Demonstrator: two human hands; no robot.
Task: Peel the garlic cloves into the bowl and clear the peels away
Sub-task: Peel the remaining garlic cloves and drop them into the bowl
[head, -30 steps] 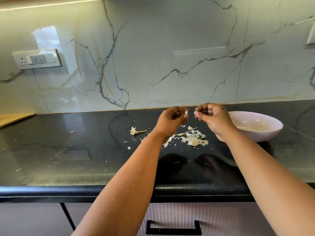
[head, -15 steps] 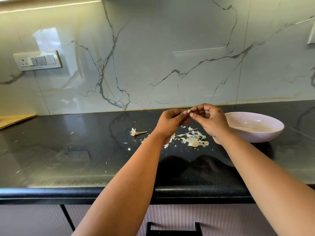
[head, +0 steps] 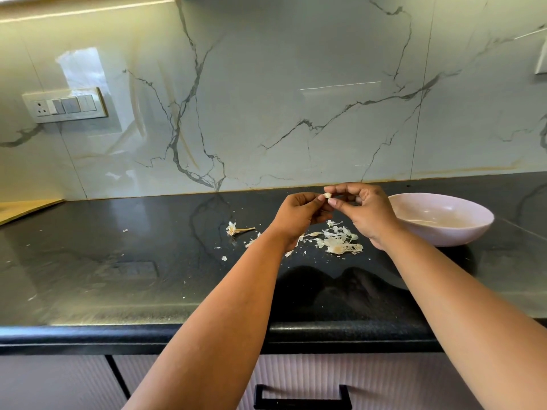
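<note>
- While both hands meet above the black countertop [head: 118,279], the left hand [head: 299,216] and right hand [head: 361,211] pinch one garlic clove [head: 327,195] between curled fingertips.
- Garlic peels [head: 337,242] lie beneath, beside the pink bowl [head: 461,235].

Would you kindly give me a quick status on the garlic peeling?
Left hand and right hand both pinching one garlic clove above counter. Peels piled below. Bowl at right, path unobstructed.

Bright under-cabinet light, glare on glossy backsplash [head: 266,99], wide-angle edge bowing.
</note>
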